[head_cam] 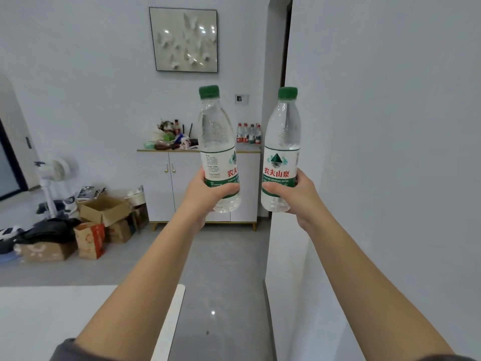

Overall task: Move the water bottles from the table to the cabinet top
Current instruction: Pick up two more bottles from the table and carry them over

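Note:
I hold two clear water bottles with green caps and green-white labels upright in front of me. My left hand (205,195) grips the lower part of the left bottle (216,136). My right hand (299,196) grips the lower part of the right bottle (282,142). Across the room stands a white cabinet (182,183) with a gold-edged top. Several small bottles with red and green labels (248,133) stand on the right end of that top. The white table (52,321) lies at the lower left, under my left forearm.
Clutter (169,138) covers the left half of the cabinet top. Cardboard boxes (104,209), paper bags, dark clothes and a white fan (57,178) crowd the floor to the cabinet's left. A white wall corner (286,256) juts in on the right. Grey floor leads toward the cabinet.

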Tool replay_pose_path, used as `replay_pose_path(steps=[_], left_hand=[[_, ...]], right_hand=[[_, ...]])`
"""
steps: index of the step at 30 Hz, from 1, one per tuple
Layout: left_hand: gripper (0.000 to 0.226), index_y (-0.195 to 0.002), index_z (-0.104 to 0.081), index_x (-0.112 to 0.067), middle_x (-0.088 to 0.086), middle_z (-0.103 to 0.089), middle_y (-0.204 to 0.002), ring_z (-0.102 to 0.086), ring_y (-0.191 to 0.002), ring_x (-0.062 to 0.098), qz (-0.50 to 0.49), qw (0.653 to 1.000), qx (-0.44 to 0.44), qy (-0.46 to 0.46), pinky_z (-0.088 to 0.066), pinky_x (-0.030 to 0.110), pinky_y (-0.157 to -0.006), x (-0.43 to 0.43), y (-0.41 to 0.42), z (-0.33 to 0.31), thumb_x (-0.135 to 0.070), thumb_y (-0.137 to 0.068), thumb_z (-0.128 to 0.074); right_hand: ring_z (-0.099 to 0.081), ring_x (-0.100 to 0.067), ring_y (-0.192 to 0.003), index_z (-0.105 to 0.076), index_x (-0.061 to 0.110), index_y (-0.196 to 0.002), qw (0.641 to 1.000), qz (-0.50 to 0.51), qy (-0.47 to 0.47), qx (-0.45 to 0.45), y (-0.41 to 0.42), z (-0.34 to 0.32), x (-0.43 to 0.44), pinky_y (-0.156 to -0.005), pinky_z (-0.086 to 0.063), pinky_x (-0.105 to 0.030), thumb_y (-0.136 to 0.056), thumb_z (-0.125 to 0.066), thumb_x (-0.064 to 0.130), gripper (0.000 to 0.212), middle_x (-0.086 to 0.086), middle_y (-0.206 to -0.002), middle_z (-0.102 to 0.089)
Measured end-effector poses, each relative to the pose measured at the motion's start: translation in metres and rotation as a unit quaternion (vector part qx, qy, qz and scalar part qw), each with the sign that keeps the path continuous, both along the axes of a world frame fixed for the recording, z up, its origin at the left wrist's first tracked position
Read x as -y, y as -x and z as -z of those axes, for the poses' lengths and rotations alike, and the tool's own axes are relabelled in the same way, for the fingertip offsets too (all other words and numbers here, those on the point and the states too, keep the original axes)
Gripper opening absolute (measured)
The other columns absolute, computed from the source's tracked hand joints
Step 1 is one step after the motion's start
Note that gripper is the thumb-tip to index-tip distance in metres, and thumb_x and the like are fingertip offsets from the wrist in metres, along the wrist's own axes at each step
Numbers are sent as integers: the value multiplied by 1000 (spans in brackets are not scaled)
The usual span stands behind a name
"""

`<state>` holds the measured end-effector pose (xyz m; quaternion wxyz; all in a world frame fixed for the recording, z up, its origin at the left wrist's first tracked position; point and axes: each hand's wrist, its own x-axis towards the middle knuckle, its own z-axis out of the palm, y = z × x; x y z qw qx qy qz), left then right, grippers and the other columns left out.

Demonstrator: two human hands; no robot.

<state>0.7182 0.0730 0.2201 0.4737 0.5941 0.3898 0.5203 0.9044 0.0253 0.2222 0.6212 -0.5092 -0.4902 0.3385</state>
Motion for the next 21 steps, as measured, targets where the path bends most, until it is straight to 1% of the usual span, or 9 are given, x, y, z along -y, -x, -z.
replay_pose_path(steps=[1, 5, 8, 9, 11, 13, 15, 18, 21], left_hand=[[48, -111, -60, -27, -4, -71, -106, -66, -101, 20, 1, 1000, 3, 4, -55, 43, -86, -4, 2, -1, -10, -72, -81], [49, -114, -57, -27, -2, -69, -111, -65, -103, 20, -4, 1000, 24, 5, -53, 41, -85, -20, 9, -5, -6, -74, -78], [50, -114, -56, -27, -1, -68, -113, -63, -104, 20, -13, 999, 30, 5, -52, 42, -90, -34, 17, -6, -5, -75, -77], [49, -113, -56, -28, -1, -68, -113, -63, -103, 20, -12, 999, 30, 7, -52, 42, -89, -38, 19, -6, -5, -75, -77], [47, -110, -57, -30, -3, -69, -110, -64, -101, 19, -4, 1000, 27, 11, -53, 39, -81, -48, 21, -5, -5, -75, -77], [45, -107, -57, -31, -4, -69, -107, -64, -100, 18, 2, 1000, 24, 16, -52, 36, -76, -57, 21, -6, -5, -75, -77], [45, -106, -58, -31, -4, -69, -107, -65, -99, 17, 3, 1000, 15, 18, -52, 37, -78, -69, 21, -6, -6, -75, -78], [47, -110, -57, -28, -5, -69, -106, -64, -99, 17, 1, 1000, 1, 10, -52, 38, -81, -87, 15, -8, -7, -74, -79], [48, -108, -56, -30, -6, -68, -105, -63, -99, 16, -5, 1000, -10, -4, -51, 39, -84, -113, 5, -10, -6, -74, -79]], right_hand=[[-66, -6, -93, -58, 22, -118, 1000, -2, -3, 3, 1, -3, -3, -68, -51, -22, -77, -80, 10, 48, 10, -104, -69], [-65, -6, -93, -57, 22, -120, 1000, -4, -6, 9, 5, -10, -17, -68, -51, -21, -76, -81, 9, 52, 9, -106, -68], [-65, -10, -98, -57, 20, -124, 1000, 1, 0, 14, 8, -8, -31, -72, -52, -24, -75, -82, 10, 56, 6, -110, -68], [-65, -11, -99, -57, 20, -124, 1000, 2, 1, 13, 9, -7, -35, -73, -53, -24, -75, -82, 10, 57, 7, -110, -68], [-65, -10, -97, -57, 21, -123, 1000, 5, 2, 6, 11, -5, -45, -70, -52, -23, -74, -82, 9, 56, 8, -108, -68], [-66, -13, -98, -57, 19, -124, 1000, 10, 7, -3, 12, -2, -56, -70, -52, -25, -74, -82, 8, 56, 5, -109, -69], [-66, -17, -102, -57, 17, -125, 1000, 15, 12, -12, 12, 1, -69, -73, -53, -27, -74, -82, 8, 57, 1, -113, -69], [-66, -20, -104, -57, 16, -126, 1000, 21, 15, -17, 9, 5, -92, -76, -55, -29, -74, -82, 7, 58, 0, -115, -69], [-67, -18, -103, -57, 17, -125, 999, 21, 13, -25, 1, 8, -122, -73, -55, -27, -74, -82, 8, 57, 1, -113, -69]])
